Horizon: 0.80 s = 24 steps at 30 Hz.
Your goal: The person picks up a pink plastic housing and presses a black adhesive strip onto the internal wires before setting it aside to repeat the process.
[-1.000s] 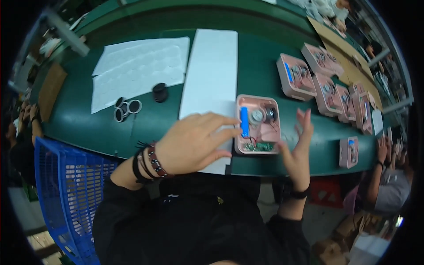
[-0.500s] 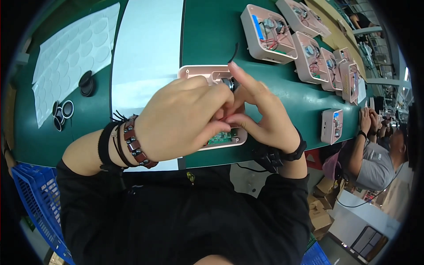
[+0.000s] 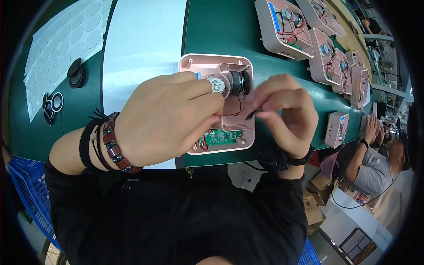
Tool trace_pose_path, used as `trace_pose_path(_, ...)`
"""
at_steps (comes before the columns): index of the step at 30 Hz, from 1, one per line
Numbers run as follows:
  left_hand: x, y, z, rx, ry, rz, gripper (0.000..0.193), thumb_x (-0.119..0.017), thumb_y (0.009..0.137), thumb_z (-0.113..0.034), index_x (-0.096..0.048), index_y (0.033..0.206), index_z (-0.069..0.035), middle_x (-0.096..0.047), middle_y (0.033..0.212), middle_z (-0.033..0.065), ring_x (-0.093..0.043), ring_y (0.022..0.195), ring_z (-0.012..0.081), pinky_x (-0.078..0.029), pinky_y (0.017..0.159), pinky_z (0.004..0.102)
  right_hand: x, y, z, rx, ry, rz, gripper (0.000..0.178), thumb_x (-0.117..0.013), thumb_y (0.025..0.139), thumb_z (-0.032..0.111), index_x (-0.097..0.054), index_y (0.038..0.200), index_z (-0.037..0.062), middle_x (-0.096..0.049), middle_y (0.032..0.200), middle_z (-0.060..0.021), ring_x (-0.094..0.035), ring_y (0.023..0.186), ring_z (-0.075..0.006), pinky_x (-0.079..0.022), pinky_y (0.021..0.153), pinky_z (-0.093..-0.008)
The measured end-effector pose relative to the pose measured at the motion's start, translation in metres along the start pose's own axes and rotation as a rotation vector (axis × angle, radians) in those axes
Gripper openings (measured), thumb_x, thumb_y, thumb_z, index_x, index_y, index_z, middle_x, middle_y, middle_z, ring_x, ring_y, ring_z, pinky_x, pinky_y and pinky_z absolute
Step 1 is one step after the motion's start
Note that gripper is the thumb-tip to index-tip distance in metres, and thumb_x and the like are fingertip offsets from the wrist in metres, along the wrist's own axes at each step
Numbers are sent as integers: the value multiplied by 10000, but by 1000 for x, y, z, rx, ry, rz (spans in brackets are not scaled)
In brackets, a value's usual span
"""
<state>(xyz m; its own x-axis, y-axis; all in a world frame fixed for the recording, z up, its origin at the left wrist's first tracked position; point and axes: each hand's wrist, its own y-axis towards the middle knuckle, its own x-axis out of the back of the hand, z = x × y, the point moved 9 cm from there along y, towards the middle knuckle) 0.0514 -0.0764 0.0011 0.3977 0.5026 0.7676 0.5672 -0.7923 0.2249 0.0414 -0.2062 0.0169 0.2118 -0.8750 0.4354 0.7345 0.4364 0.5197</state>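
A pink plastic housing lies open on the table before me. Inside it sit a black round speaker, a silver round part and a green circuit board. My left hand reaches over the housing's left half, thumb and forefinger pinched on thin red and black wires leading toward the speaker. Its palm hides part of the interior. Just off the housing's right wall, my right hand pinches a small black strip between thumb and forefinger.
Several similar pink housings stand at the far right, another nearer. Sheets of round white stickers and black rings lie left, beside a white sheet. A blue crate stands lower left; a co-worker sits right.
My right hand has moved right, away from my left hand, with the black strip now between its fingertips. My left hand stays over the housing, and more of the speaker and board shows.
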Motion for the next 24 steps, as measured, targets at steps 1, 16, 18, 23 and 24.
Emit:
trace_pose_path(1,0,0,-1,-8,-7,-24,152,-697,759,-72,-612,885,-64,-582,806,55,-569,744,264,-456,628,354,-2,1,2,-1,2,2,574,-706,758,-65,-546,1306,-10,-598,847,-82,-578,734,-191,-465,675,-282)
trace_pose_path(16,-5,-1,7,87,-85,-9,103,-643,801,-54,-556,856,-45,-579,757,82,-572,688,274,-439,609,372,-30,-9,-17,-338,17,-18,627,-700,754,-32,-522,1345,77,-599,746,1,-574,689,-160,-359,660,-307)
trace_pose_path(18,-7,-1,10,104,-106,-7,108,-647,797,-51,-557,857,-44,-580,758,82,-572,689,271,-435,605,367,-29,-7,-11,-277,-66,29,650,-711,752,-32,-497,1359,63,-608,778,-9,-567,705,-164,-372,688,-307)
trace_pose_path(23,-5,1,11,114,-152,-18,72,-623,838,-116,-574,838,-64,-608,751,80,-590,700,288,-453,612,387,-32,-1,9,-73,-498,44,556,-751,707,53,-565,1231,72,-576,782,5,-542,731,-155,-353,720,-330)
trace_pose_path(24,-4,1,10,116,-152,-18,72,-623,838,-116,-574,838,-64,-608,751,80,-590,700,288,-453,612,387,-30,-1,14,-31,-626,5,487,-761,687,96,-623,1153,91,-552,752,22,-537,728,-146,-330,709,-341)
